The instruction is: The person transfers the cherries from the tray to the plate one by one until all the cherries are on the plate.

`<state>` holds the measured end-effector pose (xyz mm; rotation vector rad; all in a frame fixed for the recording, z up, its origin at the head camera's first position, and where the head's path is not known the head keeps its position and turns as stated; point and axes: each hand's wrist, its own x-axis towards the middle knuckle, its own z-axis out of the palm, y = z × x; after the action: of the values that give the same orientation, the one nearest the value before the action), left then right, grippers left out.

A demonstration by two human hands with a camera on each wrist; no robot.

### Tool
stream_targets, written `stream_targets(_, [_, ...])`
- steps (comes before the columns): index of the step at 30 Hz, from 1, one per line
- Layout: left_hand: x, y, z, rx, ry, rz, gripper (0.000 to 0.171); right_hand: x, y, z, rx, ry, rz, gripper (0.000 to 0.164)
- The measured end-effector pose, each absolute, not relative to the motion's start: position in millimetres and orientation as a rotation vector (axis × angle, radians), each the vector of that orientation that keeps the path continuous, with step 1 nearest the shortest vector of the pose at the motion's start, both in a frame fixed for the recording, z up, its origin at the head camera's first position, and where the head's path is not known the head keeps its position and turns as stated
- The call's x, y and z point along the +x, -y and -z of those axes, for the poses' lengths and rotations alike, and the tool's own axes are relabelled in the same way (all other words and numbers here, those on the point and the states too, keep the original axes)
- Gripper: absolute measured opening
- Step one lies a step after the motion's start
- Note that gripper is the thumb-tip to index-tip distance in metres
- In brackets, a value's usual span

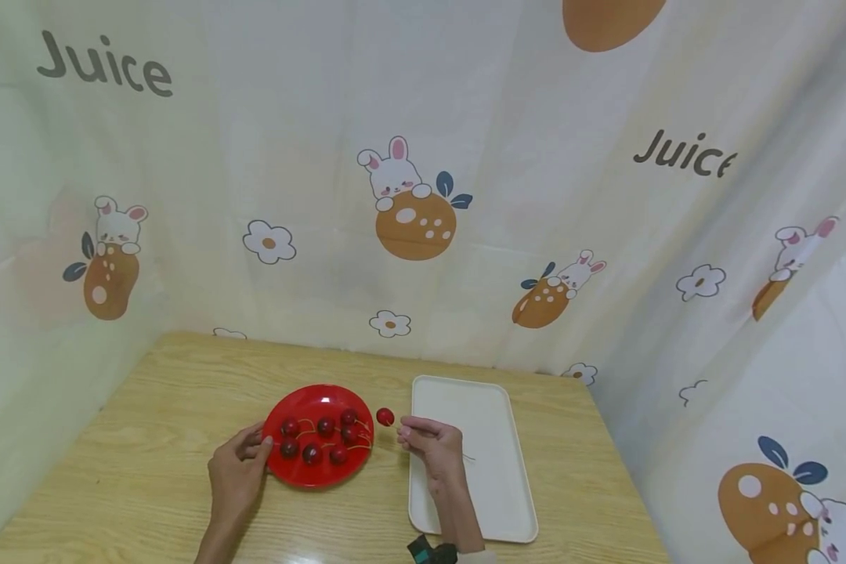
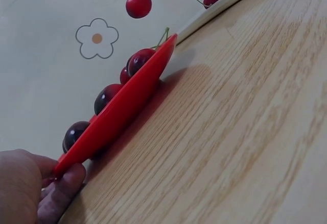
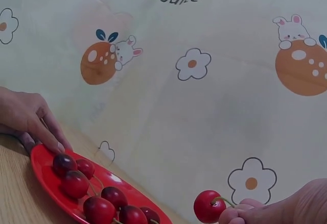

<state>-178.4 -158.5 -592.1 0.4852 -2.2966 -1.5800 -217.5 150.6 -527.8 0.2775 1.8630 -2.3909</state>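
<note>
A red plate (image 1: 317, 398) carries several dark red cherries (image 1: 312, 453), their thin stems pointing mostly to the right. At the plate's left rim, my left hand (image 1: 236, 474) grips the edge, thumb on top and fingers beneath. My right hand (image 1: 437, 446) pinches the stem of a single bright red cherry (image 3: 208, 206) between thumb and fingertips. That cherry hangs in the air just beyond the plate's right rim, near the left edge of a white tray (image 1: 493, 470). Two cherries (image 2: 211, 0) show at the tray in the left wrist view; in the head view my right hand hides them.
Plate and tray stand side by side on a light wooden table (image 1: 162, 423). A pale curtain (image 1: 310, 157) printed with rabbits, fruit and flowers closes off the back and sides. A dark strap (image 1: 433, 551) is around my right wrist.
</note>
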Motion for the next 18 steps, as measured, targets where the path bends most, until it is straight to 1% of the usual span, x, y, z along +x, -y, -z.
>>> stream_targets(13, [-180, 160, 597, 0.472, 2.301, 1.555, 0.034, -221, -139, 528, 0.187, -1.856, 2.390, 0.029])
stream_targets(18, [-181, 159, 598, 0.471, 2.294, 1.556, 0.033, -224, -137, 530, 0.198, -1.853, 2.372, 0.029])
